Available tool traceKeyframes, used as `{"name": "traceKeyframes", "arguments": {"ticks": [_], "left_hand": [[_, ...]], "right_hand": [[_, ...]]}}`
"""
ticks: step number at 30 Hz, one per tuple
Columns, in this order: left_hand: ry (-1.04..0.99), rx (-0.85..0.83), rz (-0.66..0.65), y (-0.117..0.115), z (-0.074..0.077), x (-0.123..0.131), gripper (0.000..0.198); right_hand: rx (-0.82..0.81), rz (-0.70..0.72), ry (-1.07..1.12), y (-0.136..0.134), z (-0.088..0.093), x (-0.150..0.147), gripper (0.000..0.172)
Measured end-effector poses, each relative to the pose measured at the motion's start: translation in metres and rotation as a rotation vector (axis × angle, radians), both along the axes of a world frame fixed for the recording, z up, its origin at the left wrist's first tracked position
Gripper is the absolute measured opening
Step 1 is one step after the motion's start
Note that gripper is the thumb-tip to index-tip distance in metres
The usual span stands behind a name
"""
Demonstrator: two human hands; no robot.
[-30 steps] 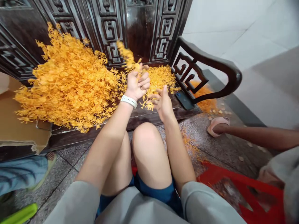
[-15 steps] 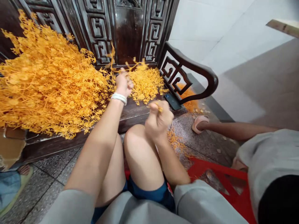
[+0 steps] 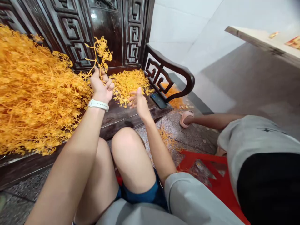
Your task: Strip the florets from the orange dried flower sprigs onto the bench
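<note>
My left hand point(image 3: 102, 83), with a pale watch band on the wrist, is closed on the stem of an orange plastic flower sprig point(image 3: 103, 51) that stands up above the fingers. Lower and to the right, my right hand point(image 3: 140, 102) has its fingers apart and nothing in them. It hovers in front of a small heap of orange pieces point(image 3: 131, 79) on the dark wooden bench point(image 3: 114, 120). Left of my left hand, a big pile of orange branching sprigs point(image 3: 39, 97) covers much of the seat.
A phone point(image 3: 158, 100) lies by the bench's curved armrest point(image 3: 173, 64). Orange scraps point(image 3: 167, 137) litter the floor near a red plastic stool point(image 3: 211, 165). Another person's leg point(image 3: 208, 121) is at the right. A board ledge point(image 3: 262, 40) juts from the upper right.
My right hand has opened and nothing shows in it now. My left hand has raised the sprig upright. The view has shifted to the right.
</note>
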State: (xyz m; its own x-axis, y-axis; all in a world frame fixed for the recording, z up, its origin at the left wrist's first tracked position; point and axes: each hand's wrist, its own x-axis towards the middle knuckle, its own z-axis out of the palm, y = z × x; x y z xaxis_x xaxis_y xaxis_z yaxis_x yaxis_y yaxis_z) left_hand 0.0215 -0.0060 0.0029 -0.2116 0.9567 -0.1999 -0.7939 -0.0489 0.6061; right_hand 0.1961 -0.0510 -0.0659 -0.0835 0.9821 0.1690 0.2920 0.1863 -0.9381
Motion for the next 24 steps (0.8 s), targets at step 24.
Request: {"name": "traceKeyframes", "arguments": {"ticks": [24], "left_hand": [[0.251, -0.052, -0.128, -0.002, -0.017, -0.025, 0.059]], "right_hand": [[0.004, 0.01, -0.102, -0.01, -0.009, 0.046, 0.066]]}}
